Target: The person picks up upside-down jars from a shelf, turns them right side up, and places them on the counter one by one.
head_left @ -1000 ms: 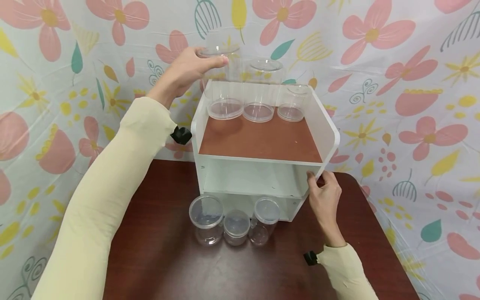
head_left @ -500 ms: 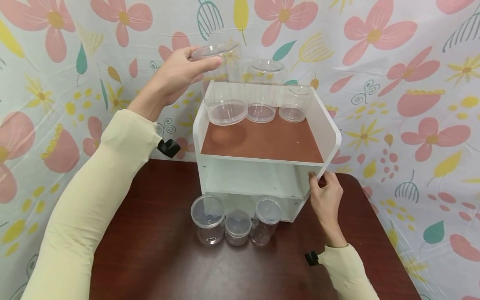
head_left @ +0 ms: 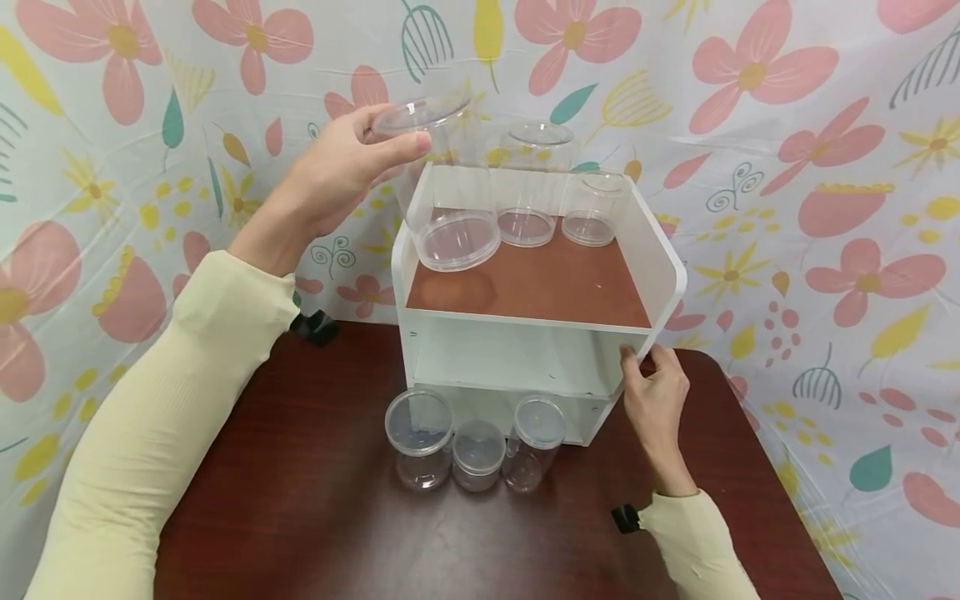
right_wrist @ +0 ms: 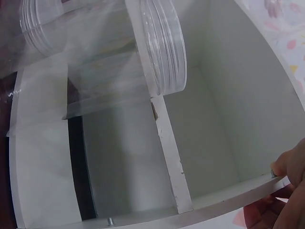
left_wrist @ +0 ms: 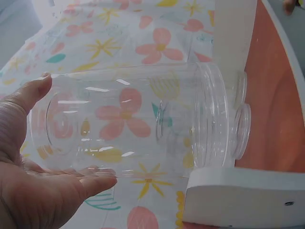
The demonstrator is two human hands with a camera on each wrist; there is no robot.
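Hands work at a white shelf unit point(head_left: 660, 267) in the middle of the frame. The left hand point(head_left: 337, 171), upper left of centre, curls its fingers and thumb round the upturned base of a large clear jar point(head_left: 442, 187), which tilts with its lidded end just over the brown top shelf. Two smaller clear jars point(head_left: 534, 183) stand behind it on that shelf, to its right. The right hand point(head_left: 654, 396), lower right, pinches the unit's front right edge. Three lidded jars point(head_left: 472, 442) stand in a row on the dark counter point(head_left: 315, 517), just before the unit.
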